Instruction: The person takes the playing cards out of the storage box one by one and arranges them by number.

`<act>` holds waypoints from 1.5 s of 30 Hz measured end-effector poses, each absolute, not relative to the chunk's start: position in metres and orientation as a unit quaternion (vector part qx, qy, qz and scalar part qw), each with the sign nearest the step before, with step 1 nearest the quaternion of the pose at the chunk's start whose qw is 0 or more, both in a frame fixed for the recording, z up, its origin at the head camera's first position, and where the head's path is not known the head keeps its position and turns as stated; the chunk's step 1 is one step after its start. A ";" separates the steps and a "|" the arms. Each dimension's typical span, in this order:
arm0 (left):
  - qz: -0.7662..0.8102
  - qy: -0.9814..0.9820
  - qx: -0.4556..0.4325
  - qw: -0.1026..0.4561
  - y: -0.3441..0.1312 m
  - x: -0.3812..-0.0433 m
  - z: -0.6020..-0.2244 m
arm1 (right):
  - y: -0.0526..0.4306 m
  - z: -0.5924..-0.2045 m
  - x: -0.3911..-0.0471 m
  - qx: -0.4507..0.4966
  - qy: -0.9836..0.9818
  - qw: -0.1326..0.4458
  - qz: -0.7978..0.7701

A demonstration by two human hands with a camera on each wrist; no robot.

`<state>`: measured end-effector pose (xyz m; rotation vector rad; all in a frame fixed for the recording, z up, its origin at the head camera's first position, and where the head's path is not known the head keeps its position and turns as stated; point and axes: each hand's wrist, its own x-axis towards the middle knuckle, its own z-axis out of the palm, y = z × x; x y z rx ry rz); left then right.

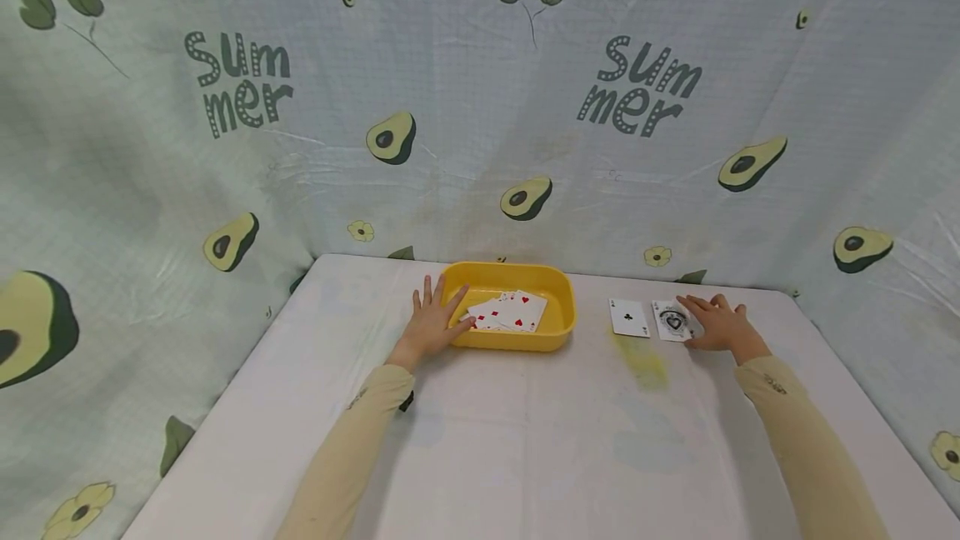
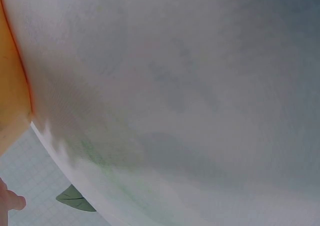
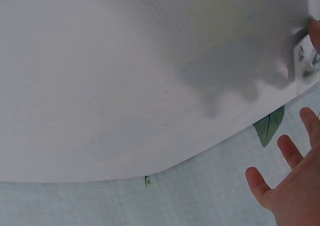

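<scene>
Over the left rim of a yellow plastic basket [image 1: 512, 342], my left hand [image 1: 431, 323] lies with its fingers spread. Its thumb reaches inside, close to several red-suit playing cards [image 1: 525, 311] that overlap there. On the table's right side, my right hand [image 1: 718, 326] pinches an ace of spades [image 1: 672, 321] between thumb and index finger at its right edge. The other fingers stand away from the card. Only part of that card [image 3: 306, 60] shows in the right wrist view, by the thumb. To its left lies an ace of clubs [image 1: 628, 317], face up.
The white table [image 1: 525, 448] has a yellow stain [image 1: 641, 363] below the two aces. A printed cloth [image 1: 450, 48] with avocados and lettering hangs behind and at both sides. A small dark object [image 1: 407, 401] shows beside the left cuff.
</scene>
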<state>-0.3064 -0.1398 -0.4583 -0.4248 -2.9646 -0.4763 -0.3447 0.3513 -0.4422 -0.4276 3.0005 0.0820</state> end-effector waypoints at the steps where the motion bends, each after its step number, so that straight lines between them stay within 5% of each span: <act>1: -0.163 -0.975 -0.141 0.055 -0.140 -0.306 -0.458 | 0.352 -0.442 -0.344 -0.141 0.988 0.054 0.029; 23: -0.155 -0.976 -0.144 0.051 -0.141 -0.306 -0.460 | 0.340 -0.452 -0.332 -0.157 0.987 0.010 0.010; 45: -0.170 -0.972 -0.152 0.053 -0.143 -0.304 -0.458 | 0.275 -0.448 -0.330 -0.212 0.974 -0.063 -0.046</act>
